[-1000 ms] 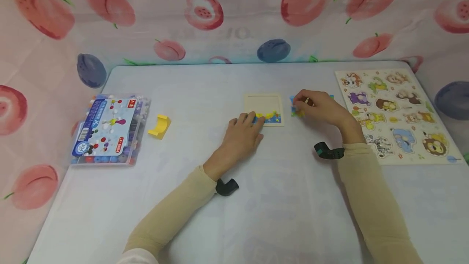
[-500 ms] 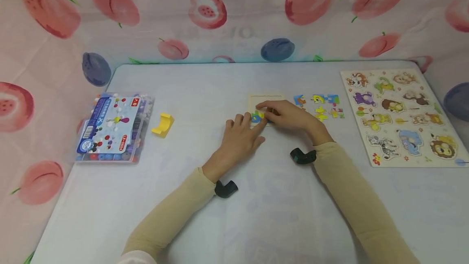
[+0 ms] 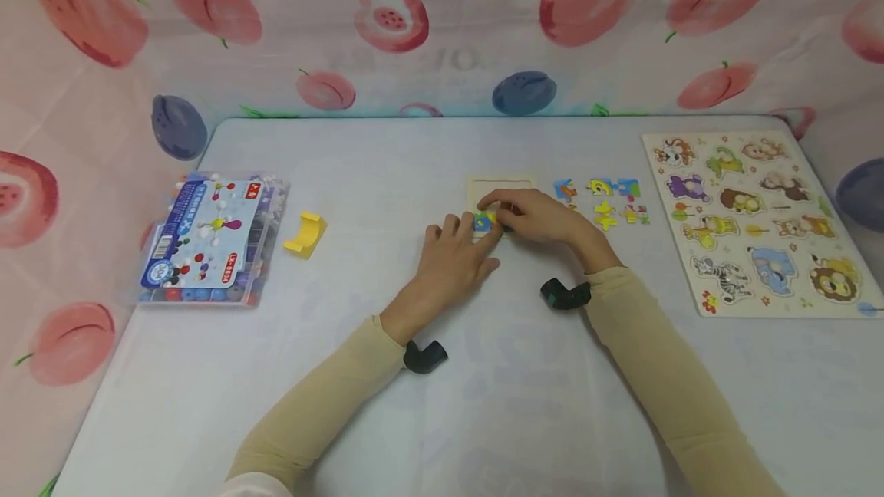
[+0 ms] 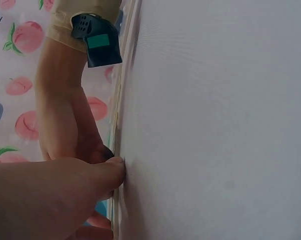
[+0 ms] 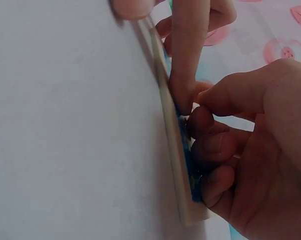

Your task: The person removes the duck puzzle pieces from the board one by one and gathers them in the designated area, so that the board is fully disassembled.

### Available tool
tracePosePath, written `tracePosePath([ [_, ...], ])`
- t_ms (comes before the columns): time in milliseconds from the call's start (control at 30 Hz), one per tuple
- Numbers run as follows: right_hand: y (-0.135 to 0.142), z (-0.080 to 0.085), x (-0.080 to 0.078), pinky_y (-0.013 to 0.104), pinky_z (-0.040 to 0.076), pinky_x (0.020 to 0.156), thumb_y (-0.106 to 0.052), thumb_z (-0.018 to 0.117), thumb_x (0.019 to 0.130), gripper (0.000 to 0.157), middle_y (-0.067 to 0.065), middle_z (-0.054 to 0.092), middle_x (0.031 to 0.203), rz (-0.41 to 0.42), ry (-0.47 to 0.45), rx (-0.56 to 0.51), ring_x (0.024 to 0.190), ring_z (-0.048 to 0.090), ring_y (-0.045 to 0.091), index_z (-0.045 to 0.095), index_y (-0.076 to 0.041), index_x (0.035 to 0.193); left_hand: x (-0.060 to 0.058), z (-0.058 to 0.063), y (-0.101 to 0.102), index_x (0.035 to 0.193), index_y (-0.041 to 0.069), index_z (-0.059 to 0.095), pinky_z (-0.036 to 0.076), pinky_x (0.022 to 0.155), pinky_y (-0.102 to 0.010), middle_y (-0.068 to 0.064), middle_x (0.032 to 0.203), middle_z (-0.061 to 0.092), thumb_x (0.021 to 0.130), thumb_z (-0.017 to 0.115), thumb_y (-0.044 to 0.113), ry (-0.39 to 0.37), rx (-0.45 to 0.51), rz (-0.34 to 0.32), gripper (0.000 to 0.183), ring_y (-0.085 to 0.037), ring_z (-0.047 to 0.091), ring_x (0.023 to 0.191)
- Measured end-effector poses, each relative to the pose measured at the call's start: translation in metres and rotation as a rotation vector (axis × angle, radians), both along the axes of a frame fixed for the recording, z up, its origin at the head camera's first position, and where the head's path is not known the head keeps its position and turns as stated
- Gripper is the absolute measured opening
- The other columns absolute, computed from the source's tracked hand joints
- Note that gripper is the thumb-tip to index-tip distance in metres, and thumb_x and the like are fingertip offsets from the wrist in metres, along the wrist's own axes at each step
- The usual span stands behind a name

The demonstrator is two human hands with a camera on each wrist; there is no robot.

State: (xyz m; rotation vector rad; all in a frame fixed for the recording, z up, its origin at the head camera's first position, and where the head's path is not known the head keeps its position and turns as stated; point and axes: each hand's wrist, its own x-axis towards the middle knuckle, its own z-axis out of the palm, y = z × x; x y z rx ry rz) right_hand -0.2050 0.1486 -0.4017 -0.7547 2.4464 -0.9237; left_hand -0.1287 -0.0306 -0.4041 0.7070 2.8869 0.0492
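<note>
A small pale wooden puzzle tray (image 3: 479, 189) lies on the white table, partly hidden under both hands. At its near edge shows a blue and yellow jigsaw piece (image 3: 482, 222). My left hand (image 3: 452, 263) rests on the tray's near left side with fingers stretched out, its fingertips beside that piece. From the right, my right hand (image 3: 542, 213) reaches over the tray with curled fingers, pinching at the piece. In the right wrist view, the thumb and fingers of the right hand (image 5: 240, 135) meet close over the tray's edge (image 5: 173, 145), beside a left finger.
Several loose jigsaw pieces (image 3: 605, 215) lie right of the tray. Farther right is a large animal puzzle board (image 3: 801, 251). On the left stand a clear plastic box (image 3: 207, 236) of coloured beads and a yellow curved block (image 3: 305, 235). A fruit-print curtain (image 3: 442, 60) hangs behind.
My right hand has moved left from the loose pieces to the tray, bringing a jigsaw piece. That piece has since turned slightly and sits straighter. The left hand stays at the tray.
</note>
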Motion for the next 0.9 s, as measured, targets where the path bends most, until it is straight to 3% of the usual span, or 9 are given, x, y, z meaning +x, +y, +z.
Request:
tracePosePath([
  [200,-0.005,0.001,-0.002,0.03,0.038,0.062,-0.009,0.044,0.094,0.031,0.005,0.053,0.076,-0.018,-0.024,0.001,0.064,0.045,0.018,0.058,-0.014,0.121,0.0,-0.001,0.0,0.147,0.036,0.031,0.034,0.084,-0.04,-0.007,0.119,0.04,0.097,0.04,0.052,0.004,-0.009,-0.005,0.054,-0.025,0.037,0.106],
  [433,-0.008,-0.001,-0.005,0.032,0.041,0.071,-0.01,0.048,0.095,0.02,0.007,0.056,0.097,-0.029,0.048,-0.067,0.077,0.051,0.018,0.059,-0.012,0.111,-0.001,0.0,-0.001,0.147,0.036,0.03,0.034,0.081,-0.039,-0.006,0.117,0.04,0.096,0.041,0.052,0.021,-0.006,-0.009,0.055,-0.025,0.037,0.103],
  [600,-0.008,0.002,-0.005,0.031,0.045,0.063,-0.012,0.05,0.095,0.015,0.009,0.061,0.1,-0.037,0.011,-0.136,0.07,0.056,0.019,0.057,-0.01,0.108,-0.002,0.0,-0.001,0.148,0.037,0.027,0.034,0.08,-0.038,-0.005,0.116,0.039,0.096,0.041,0.052,0.027,-0.012,-0.014,0.056,-0.024,0.037,0.102],
  [900,0.006,0.01,-0.003,0.029,0.042,0.058,-0.021,0.052,0.097,0.018,0.006,0.061,0.103,-0.133,0.094,-0.194,0.07,0.051,0.02,0.059,-0.01,0.109,-0.002,0.0,0.0,0.148,0.037,0.028,0.032,0.076,-0.037,-0.004,0.108,0.037,0.096,0.04,0.053,0.021,-0.038,-0.013,0.055,-0.023,0.036,0.097],
])
